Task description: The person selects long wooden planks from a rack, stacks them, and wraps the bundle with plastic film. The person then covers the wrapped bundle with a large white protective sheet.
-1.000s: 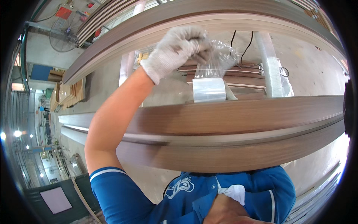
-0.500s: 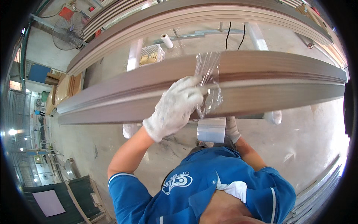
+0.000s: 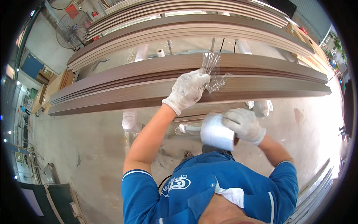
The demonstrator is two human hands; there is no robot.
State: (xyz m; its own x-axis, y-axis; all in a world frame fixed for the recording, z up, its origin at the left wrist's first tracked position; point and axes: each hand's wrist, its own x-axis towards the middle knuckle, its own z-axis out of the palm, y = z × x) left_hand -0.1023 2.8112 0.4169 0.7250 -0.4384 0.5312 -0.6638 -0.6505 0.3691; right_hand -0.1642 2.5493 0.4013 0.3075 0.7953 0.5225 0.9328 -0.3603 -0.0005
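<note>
Brown wood-grain boards, long and grooved, lie side by side across the view in front of me. A strip of clear stretch film runs over them, its loose end crumpled. My left hand, in a whitish work glove, presses on the boards with its fingers closed on this film. Below the boards' near edge, my gloved right hand grips a roll of stretch film by its right end. The roll is slightly blurred. A thin stretch of film seems to lead from it toward the boards' underside.
Padded white supports show under the boards. Beyond lie more long brown profiles on racks. Another film roll stands on the floor. A large fan is at the far left; grey strips lie at the lower right.
My right hand and the film roll have come from under the boards to the near side, rightward and into full view. My left hand stays at the film. The view has shifted slightly.
</note>
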